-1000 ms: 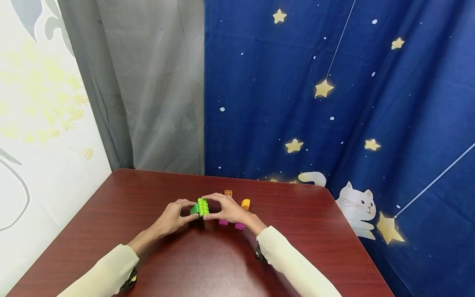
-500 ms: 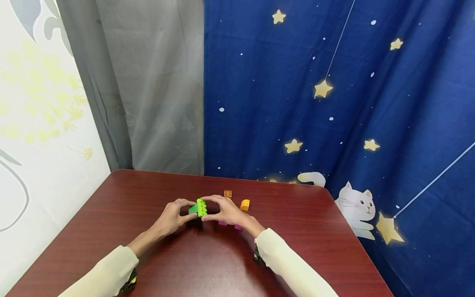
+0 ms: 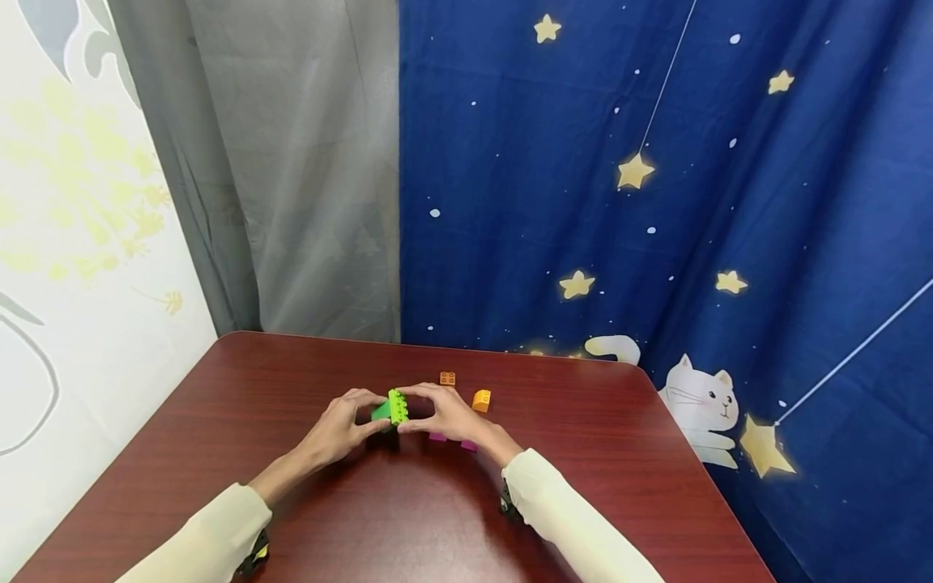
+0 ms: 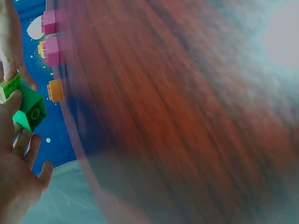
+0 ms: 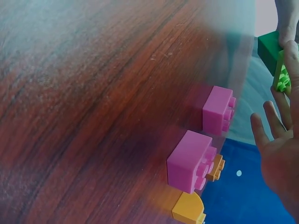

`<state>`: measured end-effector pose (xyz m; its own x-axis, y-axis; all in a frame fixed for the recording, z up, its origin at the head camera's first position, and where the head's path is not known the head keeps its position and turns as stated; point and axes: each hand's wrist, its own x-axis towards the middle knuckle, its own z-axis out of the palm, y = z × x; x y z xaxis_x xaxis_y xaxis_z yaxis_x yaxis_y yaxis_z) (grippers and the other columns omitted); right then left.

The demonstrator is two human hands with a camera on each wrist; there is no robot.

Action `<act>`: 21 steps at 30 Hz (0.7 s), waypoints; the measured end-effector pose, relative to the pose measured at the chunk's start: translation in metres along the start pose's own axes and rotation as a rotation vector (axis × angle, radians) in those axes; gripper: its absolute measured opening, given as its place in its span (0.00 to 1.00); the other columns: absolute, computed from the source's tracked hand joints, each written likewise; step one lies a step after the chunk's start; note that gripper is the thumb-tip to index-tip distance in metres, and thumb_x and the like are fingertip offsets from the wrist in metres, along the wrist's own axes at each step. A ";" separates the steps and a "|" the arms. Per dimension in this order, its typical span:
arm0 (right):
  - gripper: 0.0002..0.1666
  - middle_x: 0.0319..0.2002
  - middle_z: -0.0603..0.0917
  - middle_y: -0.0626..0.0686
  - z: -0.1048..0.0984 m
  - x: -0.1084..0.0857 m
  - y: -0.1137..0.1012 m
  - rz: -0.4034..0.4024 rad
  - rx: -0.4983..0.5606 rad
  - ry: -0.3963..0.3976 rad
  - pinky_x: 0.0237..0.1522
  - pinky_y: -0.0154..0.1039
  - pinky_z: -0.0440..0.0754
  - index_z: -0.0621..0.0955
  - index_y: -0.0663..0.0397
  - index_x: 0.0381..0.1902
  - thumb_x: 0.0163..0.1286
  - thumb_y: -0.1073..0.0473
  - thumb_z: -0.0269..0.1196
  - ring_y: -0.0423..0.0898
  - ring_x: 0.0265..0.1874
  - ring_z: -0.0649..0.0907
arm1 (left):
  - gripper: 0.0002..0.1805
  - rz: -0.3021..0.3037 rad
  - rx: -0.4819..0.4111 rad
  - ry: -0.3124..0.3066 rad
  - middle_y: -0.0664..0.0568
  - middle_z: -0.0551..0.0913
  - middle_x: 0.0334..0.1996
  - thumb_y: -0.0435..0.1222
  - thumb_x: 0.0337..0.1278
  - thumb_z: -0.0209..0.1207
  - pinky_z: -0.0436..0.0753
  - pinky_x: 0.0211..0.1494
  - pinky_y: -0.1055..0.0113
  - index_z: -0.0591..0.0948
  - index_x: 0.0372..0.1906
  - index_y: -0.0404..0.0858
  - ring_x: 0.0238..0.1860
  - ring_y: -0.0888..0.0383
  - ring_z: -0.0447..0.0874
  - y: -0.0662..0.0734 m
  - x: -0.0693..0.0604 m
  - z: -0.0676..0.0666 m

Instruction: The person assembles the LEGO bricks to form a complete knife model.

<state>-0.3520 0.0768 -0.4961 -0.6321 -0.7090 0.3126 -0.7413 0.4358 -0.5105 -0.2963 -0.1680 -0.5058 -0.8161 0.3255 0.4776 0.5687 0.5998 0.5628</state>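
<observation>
Above the middle of the table, both hands hold two toy building bricks side by side. The left hand (image 3: 337, 425) pinches a dark green brick (image 3: 381, 411), which has a slanted side and a hollow underside in the left wrist view (image 4: 32, 106). Thumb and fingers of the right hand (image 3: 450, 413) grip the ends of a lime green studded plate-like brick (image 3: 398, 407), its studs facing right. The dark green brick lies against the lime brick's back; how firmly they are joined cannot be seen. In the right wrist view, the right hand's other fingers (image 5: 274, 119) spread away from the bricks.
Two pink bricks (image 5: 189, 161) stand on the dark red table (image 3: 379, 518) by the right hand, partly covered by it in the head view. An orange brick (image 3: 448, 378) and a yellow-orange curved brick (image 3: 481, 401) stand beyond. Curtains (image 3: 510, 202) hang behind the table.
Since one second ago, the held bricks have tilted, so the lime brick's studs now face more to the right. Both hands stay almost in place, and the loose bricks have not moved.
</observation>
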 end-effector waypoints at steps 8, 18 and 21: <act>0.38 0.64 0.83 0.47 -0.002 -0.002 -0.001 -0.033 -0.004 0.001 0.66 0.36 0.75 0.78 0.47 0.71 0.65 0.47 0.76 0.40 0.64 0.80 | 0.17 0.048 -0.043 0.037 0.49 0.87 0.44 0.34 0.58 0.74 0.83 0.47 0.49 0.87 0.50 0.33 0.45 0.50 0.84 0.003 -0.001 0.004; 0.39 0.65 0.82 0.46 -0.007 0.001 -0.007 -0.005 -0.012 -0.042 0.66 0.37 0.75 0.77 0.46 0.72 0.66 0.45 0.74 0.40 0.65 0.78 | 0.16 0.036 -0.072 0.063 0.45 0.88 0.43 0.33 0.57 0.75 0.84 0.49 0.50 0.87 0.49 0.32 0.45 0.48 0.85 0.000 -0.002 0.005; 0.39 0.65 0.82 0.46 -0.008 0.001 -0.008 0.003 -0.011 -0.057 0.66 0.37 0.75 0.77 0.45 0.72 0.66 0.44 0.74 0.39 0.65 0.78 | 0.16 0.033 -0.069 0.067 0.44 0.88 0.43 0.33 0.56 0.75 0.84 0.48 0.56 0.87 0.49 0.32 0.45 0.47 0.85 0.000 -0.002 0.006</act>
<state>-0.3487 0.0775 -0.4856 -0.6204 -0.7383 0.2647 -0.7422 0.4434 -0.5026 -0.2959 -0.1643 -0.5110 -0.7893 0.2931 0.5395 0.6027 0.5373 0.5900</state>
